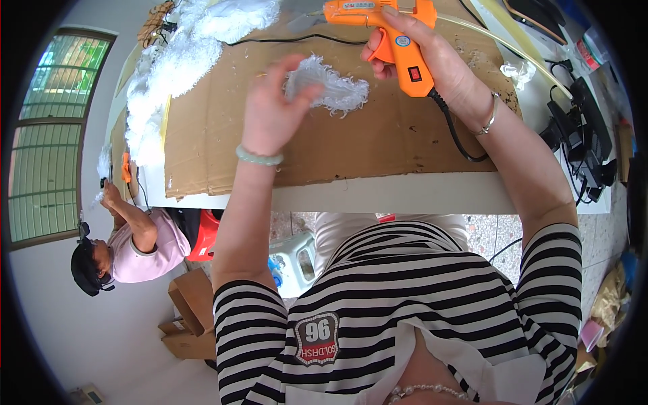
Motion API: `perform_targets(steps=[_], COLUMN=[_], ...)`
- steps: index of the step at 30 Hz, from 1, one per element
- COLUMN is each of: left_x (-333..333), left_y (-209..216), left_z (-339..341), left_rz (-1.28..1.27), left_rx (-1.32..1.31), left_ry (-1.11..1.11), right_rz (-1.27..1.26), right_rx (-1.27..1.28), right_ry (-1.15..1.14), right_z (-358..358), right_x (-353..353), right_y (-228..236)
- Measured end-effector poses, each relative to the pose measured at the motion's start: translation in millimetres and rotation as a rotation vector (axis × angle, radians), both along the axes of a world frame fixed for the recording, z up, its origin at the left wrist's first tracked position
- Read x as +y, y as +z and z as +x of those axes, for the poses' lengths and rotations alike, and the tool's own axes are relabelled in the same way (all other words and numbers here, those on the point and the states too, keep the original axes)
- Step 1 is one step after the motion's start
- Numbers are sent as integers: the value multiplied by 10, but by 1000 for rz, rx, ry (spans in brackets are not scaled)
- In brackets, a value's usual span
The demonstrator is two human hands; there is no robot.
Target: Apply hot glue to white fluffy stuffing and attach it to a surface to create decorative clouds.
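My left hand (270, 111) pinches the white fluffy piece (329, 88) at frame top-centre over the cardboard (351, 145), right hand (432, 57) grips the glue gun (398, 40); gluing step, I'd say, next needs nozzle brought w/ care to fluff.

Orange glue gun (398, 40) with a black cord (455, 131) in the right hand's grip; white fluffy tuft (331, 88) in the left's. Beneath both, brown cardboard (378, 145) on a white tabletop (405, 196).

White table (405, 196) w/ cardboard (378, 145), window (50, 135) left, speckled floor (489, 233).
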State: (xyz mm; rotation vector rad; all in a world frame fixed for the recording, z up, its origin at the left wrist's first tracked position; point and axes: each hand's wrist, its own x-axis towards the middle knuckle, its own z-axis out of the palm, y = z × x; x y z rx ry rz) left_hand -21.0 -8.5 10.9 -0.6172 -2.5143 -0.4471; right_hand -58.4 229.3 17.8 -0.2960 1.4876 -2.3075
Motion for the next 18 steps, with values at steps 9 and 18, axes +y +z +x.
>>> perform_targets(steps=[9, 18], left_x=[-182, 100], left_y=[76, 19], left_z=[545, 478], left_rz=[-118, -346], left_rx=[12, -21], left_ry=[-39, -19], right_rz=[35, 24], right_rx=[-16, -7], right_ry=[40, 68], right_z=[-12, -6], right_x=[-18, -37], right_y=[-48, -61])
